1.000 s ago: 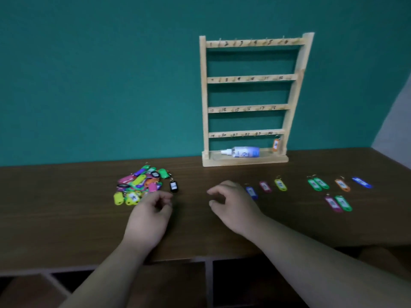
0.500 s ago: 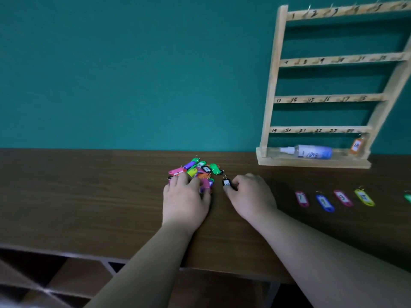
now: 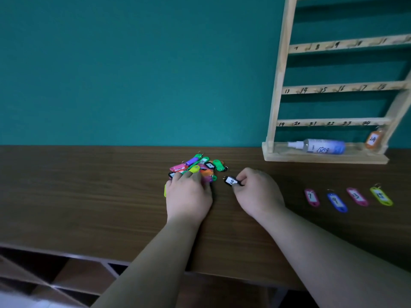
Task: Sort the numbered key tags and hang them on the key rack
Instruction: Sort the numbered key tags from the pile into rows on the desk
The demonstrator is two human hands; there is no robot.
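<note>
a teal wall backs a dark wood table [image 3: 89, 196], with open shelving below its front edge. only the head view is given.

the rack [image 3: 333, 90] stands at the back right, its rails numbered by hand; the top row is cut off. just one orange tag [image 3: 373, 140], marked 24, hangs on it, at the right end of the lowest rail, so nearly all the hanging is likely still ahead. a spray bottle [image 3: 320, 146] lies on its base ledge.

the pile [image 3: 198, 166] of unsorted tags sits mid-table. the left hand [image 3: 189, 194] lies flat, fingers spread over the pile's near side, probably to fan it out and read numbers; it grips nothing that shows. the right hand [image 3: 255, 192] is curled, thumb and fingertips pinching a black tag [image 3: 231, 181] just right of the pile, label up, likely so the number can be read; it may say 20, but it's hard to be sure.

further right, four tags lie in a row, well apart from the pile: pink 7 [image 3: 311, 197], blue 9 [image 3: 337, 202], pink 13 [image 3: 357, 196], yellow 15 [image 3: 380, 196]. rising order suggests a staging line.
</note>
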